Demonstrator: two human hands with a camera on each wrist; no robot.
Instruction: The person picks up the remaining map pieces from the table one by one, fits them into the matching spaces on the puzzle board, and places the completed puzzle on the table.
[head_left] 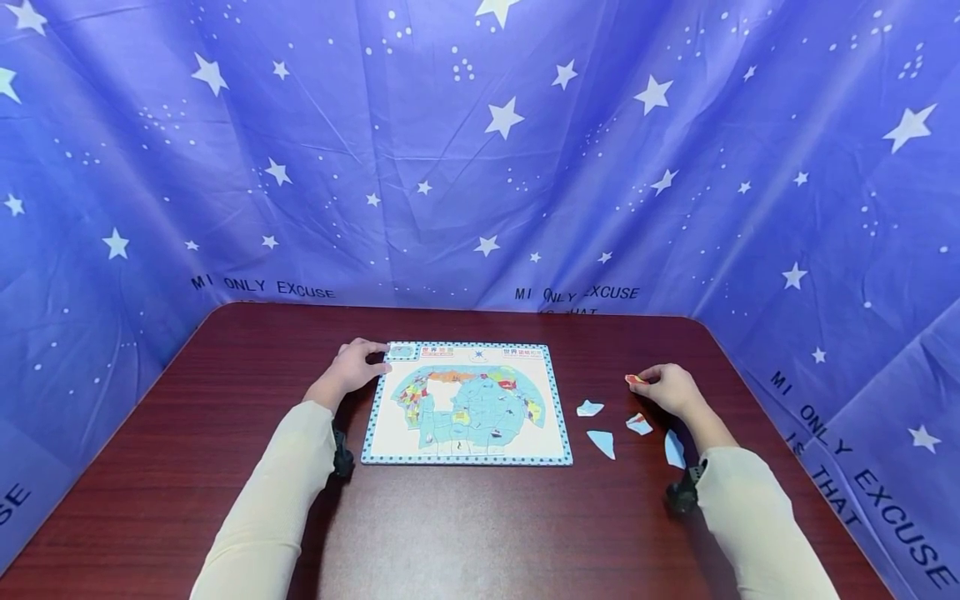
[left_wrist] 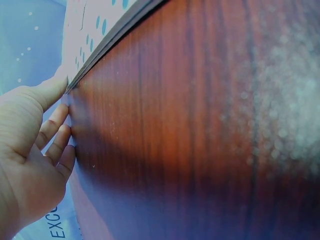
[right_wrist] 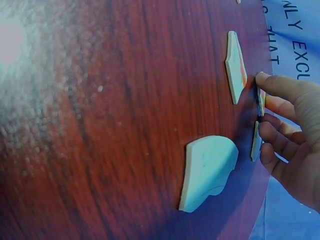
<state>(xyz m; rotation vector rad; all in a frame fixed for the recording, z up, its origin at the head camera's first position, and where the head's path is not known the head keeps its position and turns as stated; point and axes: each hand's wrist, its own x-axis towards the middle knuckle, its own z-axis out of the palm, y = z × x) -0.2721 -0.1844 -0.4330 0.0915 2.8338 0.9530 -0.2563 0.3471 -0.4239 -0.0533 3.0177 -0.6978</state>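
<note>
A world-map jigsaw board [head_left: 468,348] with a dotted blue border lies on the table, a white gap showing in the upper left of its map. My left hand [head_left: 354,367] rests against the board's upper left edge, thumb and fingers spread; in the left wrist view the thumb touches the board's rim [left_wrist: 92,61]. To the right of the board, my right hand [head_left: 670,389] pinches a red-orange puzzle piece [head_left: 636,379] between thumb and fingers. Seen from the right wrist, another piece [right_wrist: 256,142] is by the lower fingers.
Loose pieces lie between board and right arm: a small pale blue one [head_left: 590,408], a pointed one [head_left: 601,444], one with an orange patch [head_left: 639,424], and a larger curved one [head_left: 674,448] near the right wrist. A starry blue curtain [head_left: 450,167] surrounds the brown table [head_left: 450,533].
</note>
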